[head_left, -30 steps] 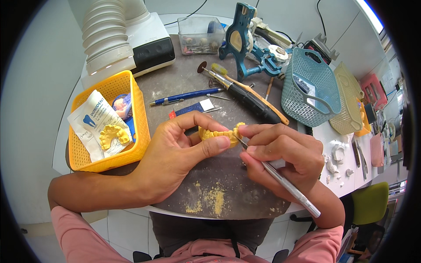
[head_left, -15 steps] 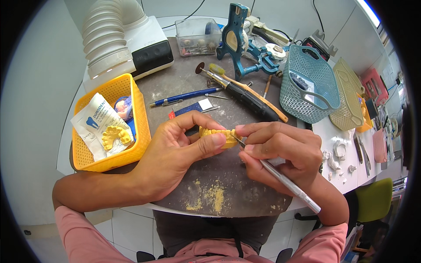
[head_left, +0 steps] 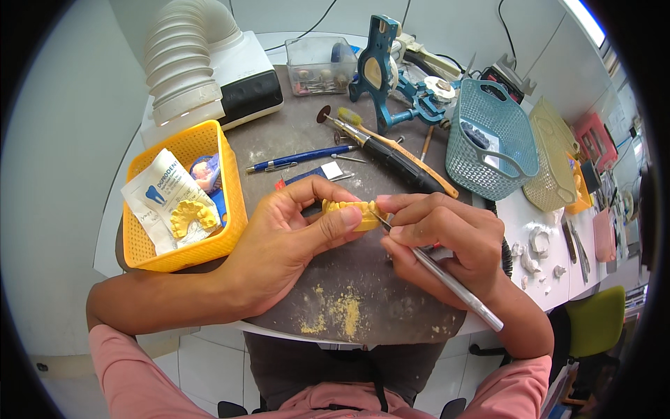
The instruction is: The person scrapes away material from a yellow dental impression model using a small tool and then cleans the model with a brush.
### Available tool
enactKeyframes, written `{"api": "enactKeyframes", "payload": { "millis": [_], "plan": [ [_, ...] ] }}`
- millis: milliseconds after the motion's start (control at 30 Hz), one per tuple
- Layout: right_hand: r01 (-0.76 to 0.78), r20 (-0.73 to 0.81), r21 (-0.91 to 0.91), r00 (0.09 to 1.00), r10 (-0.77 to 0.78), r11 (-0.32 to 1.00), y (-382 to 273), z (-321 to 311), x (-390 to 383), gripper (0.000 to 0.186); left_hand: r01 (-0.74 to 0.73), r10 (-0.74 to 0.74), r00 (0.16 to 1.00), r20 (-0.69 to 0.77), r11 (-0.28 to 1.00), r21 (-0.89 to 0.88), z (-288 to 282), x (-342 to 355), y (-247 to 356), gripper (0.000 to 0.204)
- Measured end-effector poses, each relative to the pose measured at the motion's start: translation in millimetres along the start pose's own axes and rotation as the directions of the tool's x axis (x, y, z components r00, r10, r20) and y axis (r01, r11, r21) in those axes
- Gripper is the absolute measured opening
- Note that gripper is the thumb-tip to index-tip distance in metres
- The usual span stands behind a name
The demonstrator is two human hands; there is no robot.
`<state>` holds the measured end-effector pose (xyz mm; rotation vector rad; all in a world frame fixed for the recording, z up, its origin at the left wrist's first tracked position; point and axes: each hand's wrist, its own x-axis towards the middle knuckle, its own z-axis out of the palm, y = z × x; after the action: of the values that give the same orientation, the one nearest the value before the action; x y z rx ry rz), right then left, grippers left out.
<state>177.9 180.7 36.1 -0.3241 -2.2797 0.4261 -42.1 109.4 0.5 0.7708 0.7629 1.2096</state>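
Observation:
My left hand (head_left: 296, 234) grips a yellow dental model (head_left: 368, 218) with a row of teeth along its top, the thumb lying across its front. In my right hand (head_left: 447, 237) is a craft knife (head_left: 457, 290) with a ridged silver handle, held like a pen. Its tip meets the right end of the model, and my right fingertips rest close to that end. Part of the model is covered by my left thumb and fingers. Yellow shavings (head_left: 343, 313) lie on the dark bench mat (head_left: 405, 325) below my hands.
A yellow basket (head_left: 185, 260) with a packet and another yellow model (head_left: 192, 218) stands left. Beyond my hands lie a blue mechanical pencil (head_left: 301, 158), a black handpiece (head_left: 391, 159) and a brush (head_left: 412, 157). A blue articulator (head_left: 380, 73) and blue basket (head_left: 492, 150) stand farther back.
The bench items sit slightly farther right and lower in the view. My right hand and the knife have shifted slightly left and up; both grips stay the same.

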Motion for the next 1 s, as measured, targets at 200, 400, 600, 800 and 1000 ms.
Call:
{"api": "enactKeyframes", "payload": {
  "millis": [200,400,600,800,1000],
  "plan": [
    [0.048,-0.140,0.062,0.989,-0.039,0.997,0.5,1.0,-4.4,0.022,0.010,-0.010,1.000,-0.023,1.000,-0.021,0.3,-2.8,2.2,0.018],
    [0.082,-0.061,-0.142,0.994,-0.091,0.986,-11.8,-7.5,-9.1,0.025,-0.009,0.008,0.999,-0.052,1.000,-0.028,-0.6,-4.2,5.0,0.021],
    [0.275,0.147,-0.168,0.956,-0.252,0.947,-17.1,5.3,-16.6,0.030,-0.001,-0.002,0.999,-0.043,0.998,-0.056,0.8,-2.1,7.8,0.023],
    [0.310,0.434,-0.272,0.885,-0.171,0.911,-15.7,9.6,-18.7,0.024,-0.014,0.012,0.999,-0.035,0.999,-0.049,-1.2,-1.3,6.0,0.024],
    [0.276,0.223,-0.076,0.941,-0.253,0.958,-19.3,0.7,-13.5,0.021,-0.003,0.000,0.999,-0.049,0.999,-0.046,2.3,-4.3,8.4,0.023]
  ]
}}
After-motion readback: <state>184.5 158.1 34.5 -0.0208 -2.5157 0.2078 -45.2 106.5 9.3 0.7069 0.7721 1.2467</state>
